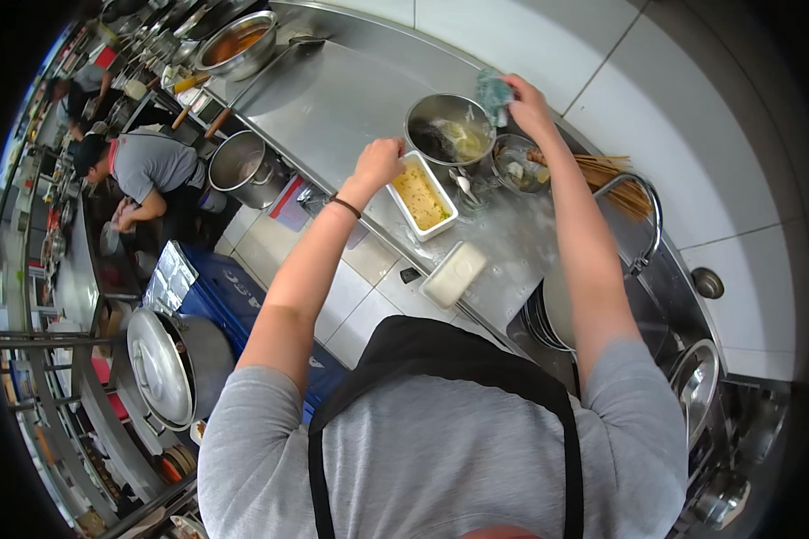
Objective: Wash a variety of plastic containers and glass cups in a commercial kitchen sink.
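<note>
My right hand (531, 108) grips a crumpled green cloth (493, 96) beside the far rim of a round steel pot (414, 138). Pale yellowish pieces and liquid lie in that pot. Curled fingers of my left hand (379, 164) are at the pot's near left rim, by the end of a white rectangular tub (450, 217). Whether they hold the rim or the tub is hidden. Inside the tub is a yellow mixture (418, 192) with green bits. A small steel bowl (512, 185) and a glass with white spoons (468, 195) stand beside the pot.
A second white tub (455, 273) sits at the steel counter's (350, 101) front edge. Wooden skewers (620, 182) lie behind the curved tap (657, 209). Stacked plates (556, 313) rest in the sink. A blue bin (226, 283) and a lidded pot (168, 370) stand left. A co-worker (148, 168) bends over another counter.
</note>
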### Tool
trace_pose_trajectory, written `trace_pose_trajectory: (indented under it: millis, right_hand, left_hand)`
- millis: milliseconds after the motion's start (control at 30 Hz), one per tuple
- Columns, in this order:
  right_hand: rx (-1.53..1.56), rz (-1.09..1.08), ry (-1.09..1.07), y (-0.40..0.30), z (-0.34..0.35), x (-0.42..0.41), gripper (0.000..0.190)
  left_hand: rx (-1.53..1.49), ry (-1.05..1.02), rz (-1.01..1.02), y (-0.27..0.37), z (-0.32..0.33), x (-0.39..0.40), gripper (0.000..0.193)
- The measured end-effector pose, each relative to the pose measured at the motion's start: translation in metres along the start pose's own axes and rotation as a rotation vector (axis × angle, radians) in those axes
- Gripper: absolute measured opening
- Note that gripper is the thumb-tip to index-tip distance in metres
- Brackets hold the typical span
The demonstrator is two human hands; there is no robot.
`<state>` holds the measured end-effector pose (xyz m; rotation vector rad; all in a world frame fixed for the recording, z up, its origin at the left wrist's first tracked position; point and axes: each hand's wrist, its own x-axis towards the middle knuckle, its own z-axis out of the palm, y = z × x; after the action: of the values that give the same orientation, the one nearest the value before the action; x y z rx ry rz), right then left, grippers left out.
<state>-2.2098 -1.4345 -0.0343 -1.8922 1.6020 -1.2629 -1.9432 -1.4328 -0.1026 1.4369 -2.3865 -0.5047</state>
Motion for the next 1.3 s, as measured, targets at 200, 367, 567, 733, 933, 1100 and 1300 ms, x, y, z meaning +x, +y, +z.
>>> trace_pose_trajectory:
  millis: [200, 367, 567, 733, 933, 1100, 1300]
  right_hand:
    - [1.148, 0.620, 0.164, 0.007, -0.074, -0.153, 0.042]
    - [1.518, 0.722, 0.232, 0.061, -0.085, -0.273, 0.041]
    - [1.850, 0.767, 0.562, 0.092, -0.106, -0.327, 0.046]
    - [1.670, 0.773, 0.534, 0.044, -0.147, -0.343, 0.061]
    - [1.435, 0.918, 0.589, 0.044, -0.192, -0.387, 0.052]
    - [1.468, 0.827, 0.772, 0.061, -0.216, -0.440, 0.043]
    - [1.419, 0.830, 0.829, 0.056, -0.220, -0.478, 0.044]
  left_hand:
    - [0.091, -0.270, -0.044, 0.000, -0.018, 0.023, 0.017]
    - [-0.237, -0.256, 0.042, 0.012, -0.061, 0.028, 0.018]
    - [-0.403, -0.194, 0.239, 0.170, -0.033, -0.017, 0.028]
    - [-0.542, -0.652, 0.253, 0.252, 0.073, -0.032, 0.038]
    - [-0.713, -1.022, -0.060, 0.287, 0.174, -0.029, 0.041]
    - [-0.547, -0.760, 0.354, 0.356, 0.208, -0.033, 0.037]
    - [-0.227, -0.414, 0.451, 0.362, 0.216, -0.032, 0.038]
